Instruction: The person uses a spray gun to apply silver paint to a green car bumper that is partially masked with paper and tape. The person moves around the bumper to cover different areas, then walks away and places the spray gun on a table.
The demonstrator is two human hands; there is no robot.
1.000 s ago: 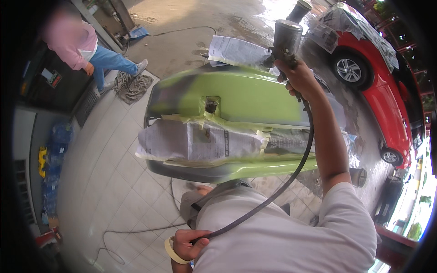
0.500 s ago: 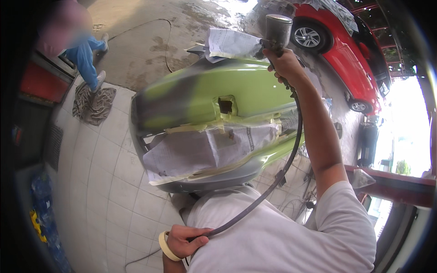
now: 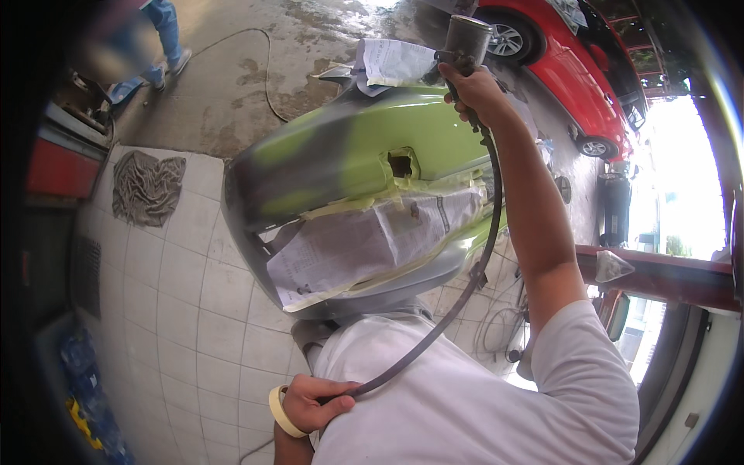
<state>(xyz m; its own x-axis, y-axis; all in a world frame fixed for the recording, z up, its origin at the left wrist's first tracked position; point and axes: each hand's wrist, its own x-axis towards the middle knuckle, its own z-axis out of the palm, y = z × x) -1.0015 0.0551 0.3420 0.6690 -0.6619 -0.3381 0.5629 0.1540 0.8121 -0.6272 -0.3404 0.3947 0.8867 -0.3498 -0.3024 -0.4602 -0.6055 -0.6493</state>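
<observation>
My right hand (image 3: 479, 97) grips a spray gun (image 3: 459, 63) with a metal cup on top, held out over the far right end of a car bumper (image 3: 333, 155). Green paint covers much of the bumper, with dark grey patches toward its left end and near edge. Newspaper (image 3: 372, 244) is fixed with yellow masking tape across its middle, and more paper (image 3: 397, 62) covers the far end. Low by my body, my left hand (image 3: 314, 404) is closed round the dark air hose (image 3: 457, 310), which curves up to the gun. A roll of masking tape (image 3: 285, 411) circles my left wrist.
A red car (image 3: 570, 85) stands at the far right. Another person (image 3: 167, 31) is at the far left, near a crumpled grey cloth (image 3: 147, 188) on the white floor tiles (image 3: 225, 341). A thin hose (image 3: 270, 77) crosses the concrete. Blue bundles (image 3: 81, 360) lie at lower left.
The other person has stepped off the cloth and farther away. My view has shifted slightly; my right hand still holds the spray gun over the bumper's far end, and my left keeps the hose.
</observation>
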